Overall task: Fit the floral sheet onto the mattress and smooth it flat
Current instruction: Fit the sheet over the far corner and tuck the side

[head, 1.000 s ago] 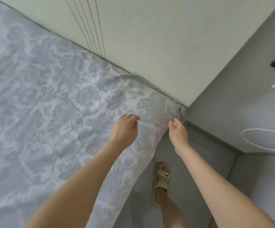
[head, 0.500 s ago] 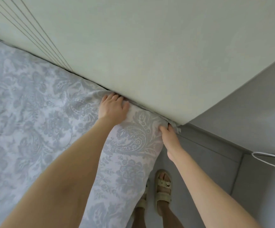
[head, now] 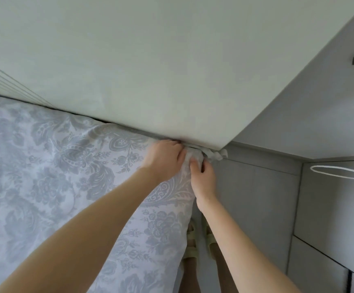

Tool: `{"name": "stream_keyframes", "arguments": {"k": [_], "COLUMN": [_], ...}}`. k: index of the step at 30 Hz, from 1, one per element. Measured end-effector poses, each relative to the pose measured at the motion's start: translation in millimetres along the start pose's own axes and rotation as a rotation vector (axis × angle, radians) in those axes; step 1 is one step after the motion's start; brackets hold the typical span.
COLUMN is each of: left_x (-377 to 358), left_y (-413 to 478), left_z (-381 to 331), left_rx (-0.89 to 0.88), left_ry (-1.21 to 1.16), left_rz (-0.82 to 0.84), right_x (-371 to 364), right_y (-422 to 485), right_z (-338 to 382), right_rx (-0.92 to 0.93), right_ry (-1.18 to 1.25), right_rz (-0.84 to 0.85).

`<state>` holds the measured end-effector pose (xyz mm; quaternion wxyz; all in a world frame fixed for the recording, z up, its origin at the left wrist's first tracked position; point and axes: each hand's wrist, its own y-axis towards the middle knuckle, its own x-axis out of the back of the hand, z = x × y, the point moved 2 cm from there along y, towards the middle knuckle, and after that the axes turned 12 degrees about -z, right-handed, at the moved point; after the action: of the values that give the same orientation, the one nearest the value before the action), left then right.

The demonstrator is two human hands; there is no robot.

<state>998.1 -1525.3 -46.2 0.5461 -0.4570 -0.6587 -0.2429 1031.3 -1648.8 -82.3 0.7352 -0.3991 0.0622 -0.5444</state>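
The floral sheet (head: 70,176), a soft grey-on-white damask weave, lies over the mattress with shallow creases. At the corner by the smooth pale headboard (head: 150,70), the left hand (head: 163,159) and right hand (head: 203,178) both pinch bunched fabric. The mattress itself is hidden beneath; the forearms partly cover beige sandals (head: 192,244).

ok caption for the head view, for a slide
Both hands, left and right, bunch the floral sheet at the mattress corner against the headboard.
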Motion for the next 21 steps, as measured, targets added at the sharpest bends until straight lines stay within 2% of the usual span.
{"name": "stream_keyframes", "arguments": {"k": [2,6,12,17,19,21], "left_x": [-7,-10,4,32,45,57], "left_y": [3,0,-10,-19,-20,-17], "left_z": [3,6,3,7,10,12], "left_rx": [-0.001,-0.047,-0.069,-0.043,-0.059,-0.094], "left_ry": [0.02,0.066,-0.048,-0.138,-0.131,-0.155], "left_rz": [0.04,0.049,-0.142,-0.226,-0.178,-0.057], "right_x": [-5,-8,-14,0,3,6], "right_y": [7,25,21,-13,-31,-48], "right_z": [-3,-2,15,37,46,54], "right_rx": [-0.094,-0.199,-0.244,-0.092,-0.026,0.026], "right_ry": [0.095,0.29,0.459,0.45,0.401,0.348], "right_rz": [0.12,0.244,0.243,0.255,0.249,0.235]}}
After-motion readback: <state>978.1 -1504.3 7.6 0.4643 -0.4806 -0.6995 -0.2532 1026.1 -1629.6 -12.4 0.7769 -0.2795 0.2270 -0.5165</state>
